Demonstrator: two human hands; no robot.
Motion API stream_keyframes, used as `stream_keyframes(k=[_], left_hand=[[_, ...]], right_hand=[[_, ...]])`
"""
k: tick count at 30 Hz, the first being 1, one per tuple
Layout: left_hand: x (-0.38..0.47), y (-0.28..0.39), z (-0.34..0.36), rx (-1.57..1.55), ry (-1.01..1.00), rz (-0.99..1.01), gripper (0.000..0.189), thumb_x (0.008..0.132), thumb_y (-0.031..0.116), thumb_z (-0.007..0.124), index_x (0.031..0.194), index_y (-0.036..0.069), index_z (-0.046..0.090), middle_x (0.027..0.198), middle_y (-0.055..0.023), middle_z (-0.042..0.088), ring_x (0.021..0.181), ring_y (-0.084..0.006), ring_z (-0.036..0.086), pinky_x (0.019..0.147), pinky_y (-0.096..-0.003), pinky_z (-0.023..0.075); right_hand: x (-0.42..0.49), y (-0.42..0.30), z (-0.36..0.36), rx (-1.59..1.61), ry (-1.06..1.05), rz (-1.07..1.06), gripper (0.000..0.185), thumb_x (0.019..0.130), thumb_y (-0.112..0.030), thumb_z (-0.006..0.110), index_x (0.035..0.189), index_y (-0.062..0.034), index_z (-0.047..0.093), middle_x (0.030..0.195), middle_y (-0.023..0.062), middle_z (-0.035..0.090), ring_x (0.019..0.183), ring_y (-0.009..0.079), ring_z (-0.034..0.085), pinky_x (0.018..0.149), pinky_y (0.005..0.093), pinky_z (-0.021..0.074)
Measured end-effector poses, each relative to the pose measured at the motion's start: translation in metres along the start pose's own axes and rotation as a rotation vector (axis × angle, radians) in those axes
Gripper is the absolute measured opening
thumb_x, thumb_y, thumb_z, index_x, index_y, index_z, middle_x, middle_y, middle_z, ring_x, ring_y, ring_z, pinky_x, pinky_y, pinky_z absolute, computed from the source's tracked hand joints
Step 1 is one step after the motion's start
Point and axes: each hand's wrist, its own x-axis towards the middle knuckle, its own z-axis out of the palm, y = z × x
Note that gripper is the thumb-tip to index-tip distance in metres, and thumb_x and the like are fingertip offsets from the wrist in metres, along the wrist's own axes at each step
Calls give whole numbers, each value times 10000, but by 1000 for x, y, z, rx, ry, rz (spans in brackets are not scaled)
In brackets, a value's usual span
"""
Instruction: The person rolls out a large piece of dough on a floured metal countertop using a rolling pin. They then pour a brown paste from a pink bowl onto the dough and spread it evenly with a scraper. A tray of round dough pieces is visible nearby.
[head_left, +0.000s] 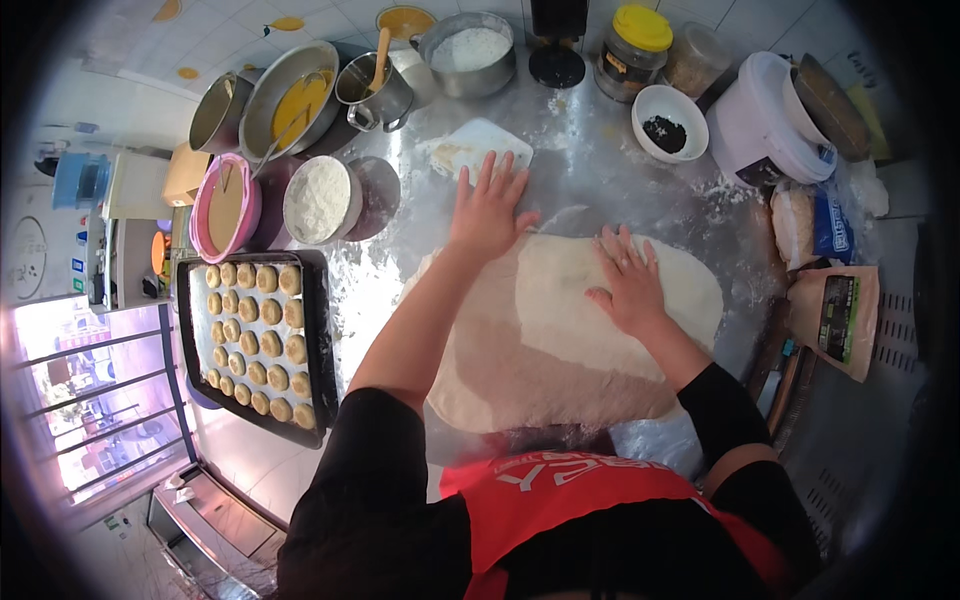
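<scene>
A large flattened sheet of pale dough (555, 367) lies on the metal worktop in front of me. Part of it looks whiter at the upper right; I cannot tell whether that is a second layer or light. My right hand (630, 289) rests palm down on this whiter part, fingers spread, gripping nothing. Beyond the dough's far left edge is my left hand (491, 210), flat with its fingers apart. Its fingertips overlap the near edge of a white dough scraper (491, 139) smeared with dough; whether they press on it is unclear.
At left, a black baking tray (324, 375) holds rows of round pastries (249, 341). Behind stand a bowl of flour (319, 199), a pink basin (255, 214), a bowl of yellow liquid (300, 105) and a steel pot (472, 56). A white bowl (690, 150) and bucket (750, 120) are right.
</scene>
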Motion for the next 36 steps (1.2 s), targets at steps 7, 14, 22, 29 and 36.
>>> stream_keyframes(k=[7,14,22,29,36], left_hand=[[55,-57,33,66,11,-381,741,996,535,406,1565,94,232,1648,-108,163,1521,-331,118,1203,-559,115],[10,12,2,-53,155,-213,767,959,501,516,1561,104,255,1650,-129,142,1526,-331,93,1202,-571,96],[-61,108,27,-150,-33,-31,827,940,576,504,1550,73,261,1625,-139,223,1513,-329,151,1201,-562,104],[-100,163,31,-89,-63,155,845,947,611,445,1566,80,222,1644,-130,160,1518,-334,119,1198,-554,126],[-101,173,25,-63,-112,122,822,959,617,402,1574,105,211,1656,-115,117,1525,-337,84,1207,-532,109]], right_hand=[[-4,-3,0,66,19,43,764,870,-474,646,1499,-124,390,1580,117,327,1492,330,218,1177,577,150],[-29,-12,-12,154,46,220,806,865,-452,664,1514,-94,347,1616,114,251,1504,323,187,1174,592,139],[-106,28,-17,228,249,353,786,877,-340,667,1505,-28,311,1582,219,266,1469,421,218,1167,572,167],[-333,56,-7,-166,360,912,841,823,-305,719,1496,-13,309,1490,304,331,1335,509,345,1103,578,298],[-370,38,3,193,300,1145,788,846,-61,678,1512,0,260,1449,279,412,1328,449,401,1122,490,318]])
